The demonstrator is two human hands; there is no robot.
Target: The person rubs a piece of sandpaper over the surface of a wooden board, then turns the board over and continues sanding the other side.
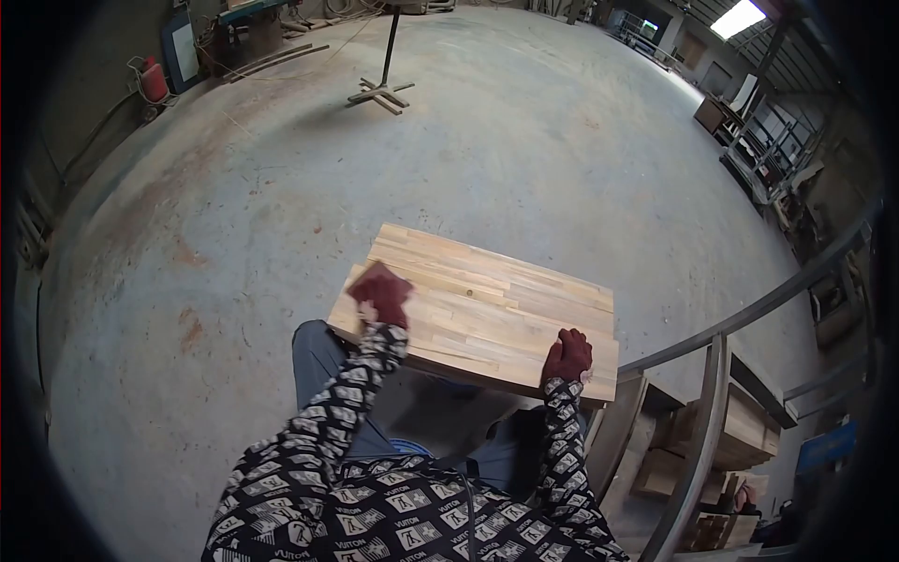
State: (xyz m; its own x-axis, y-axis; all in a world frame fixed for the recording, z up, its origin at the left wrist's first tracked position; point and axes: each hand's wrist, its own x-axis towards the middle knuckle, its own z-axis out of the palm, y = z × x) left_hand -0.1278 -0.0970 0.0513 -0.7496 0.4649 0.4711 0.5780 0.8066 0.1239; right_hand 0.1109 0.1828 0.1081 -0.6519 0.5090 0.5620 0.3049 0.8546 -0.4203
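Note:
A pale wooden panel made of glued strips lies across my knees or a support beneath it that I cannot see. Beyond it, a second panel of the same wood shows along the far side, set slightly off at the left end. My left hand, in a maroon glove and blurred, presses a reddish-brown sheet that looks like sandpaper onto the left end of the near panel. At the right end, my right hand, gloved too, rests on the near panel with curled fingers.
A metal frame rack stands close on my right, with wooden pieces on it. Ahead on the concrete floor is a stand with a crossed base. A red cylinder stands by the left wall.

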